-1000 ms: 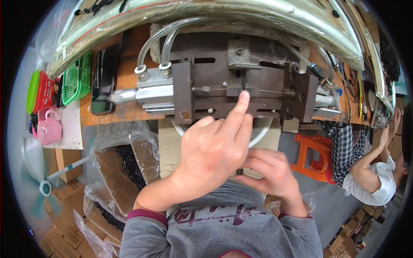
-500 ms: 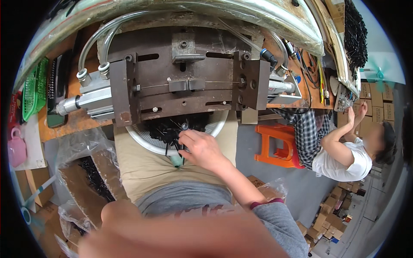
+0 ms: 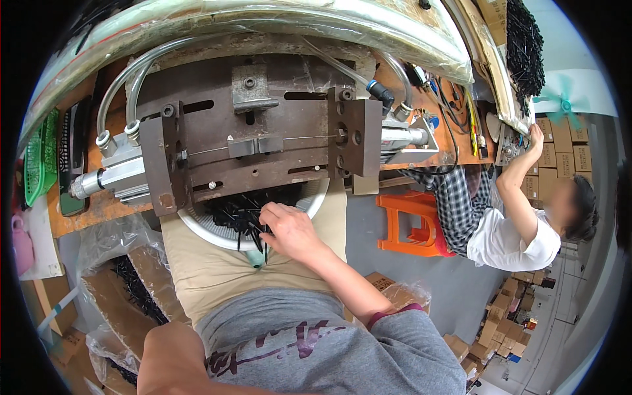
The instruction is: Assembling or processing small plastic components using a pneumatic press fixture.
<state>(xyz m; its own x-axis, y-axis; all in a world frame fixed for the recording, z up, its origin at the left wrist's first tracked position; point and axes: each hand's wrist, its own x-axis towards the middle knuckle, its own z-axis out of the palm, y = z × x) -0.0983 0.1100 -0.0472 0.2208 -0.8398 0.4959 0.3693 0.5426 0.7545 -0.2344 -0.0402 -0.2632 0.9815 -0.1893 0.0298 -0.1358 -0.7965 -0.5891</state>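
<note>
My right hand [image 3: 289, 230] reaches over the near right side of a round white basin [image 3: 227, 242] on my lap. Its fingers are bent and closed on a few thin black sticks [image 3: 257, 238], which poke out below them. Many more of these dark sticks [image 3: 227, 210] fill the basin. Just beneath the rim shows a pale green rounded thing [image 3: 255, 259], its kind unclear. Of my left arm [image 3: 174, 352] only a bent part appears at the lower left; my left hand is outside the picture.
A brown metal fixture [image 3: 263, 161] with air cylinders and clear hoses overhangs the basin. Left stands an open carton [image 3: 108, 296] of black sticks. Green baskets [image 3: 41, 161] lie far left. On the right are an orange stool [image 3: 411, 220] and a seated person [image 3: 510, 234].
My left arm, which blurred across the bottom, has drawn down and left. My right hand stays at the basin, fingers on black sticks. The view has shifted; the other person's arm has risen.
</note>
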